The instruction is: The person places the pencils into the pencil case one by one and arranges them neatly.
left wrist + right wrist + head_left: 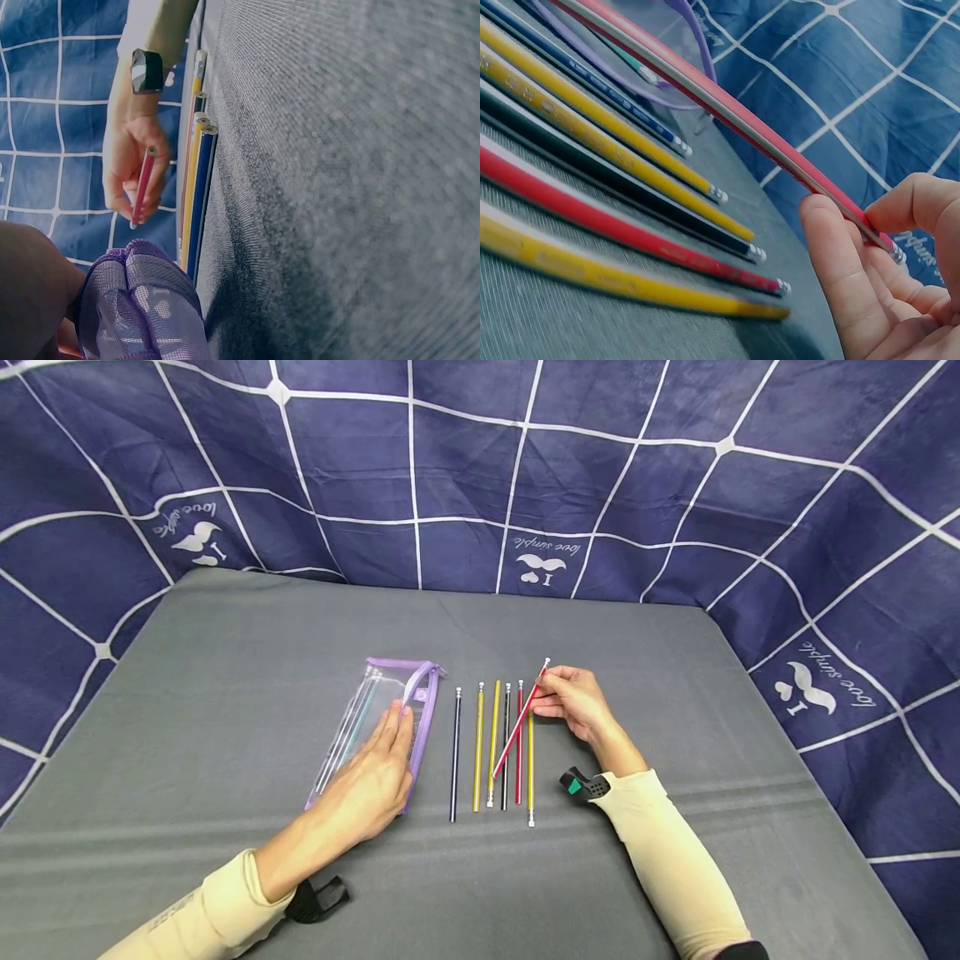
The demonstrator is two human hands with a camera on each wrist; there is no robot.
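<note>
My right hand (573, 700) pinches a red pencil (517, 732) near its eraser end, between thumb and fingers. It slants above the row, with its far end pointing down toward me. In the right wrist view the pencil (727, 105) shows a silver stripe. My left hand (371, 781) holds the clear, purple-edged pencil case (426, 727) at its zipped side, fingertips by the raised edge; the thumb is hidden in the head view. A purple mesh side (161, 300) of the case appears beside this hand in the left wrist view. Several pencils, pale and teal (358, 718), lie inside the case.
Between the hands, side by side on the grey tabletop (300, 618), lie a dark blue pencil (455, 756), yellow pencils (478, 752), a black pencil (506, 777) and another red pencil (519, 768). A blue curtain with white lines (465, 460) hangs behind and along both sides.
</note>
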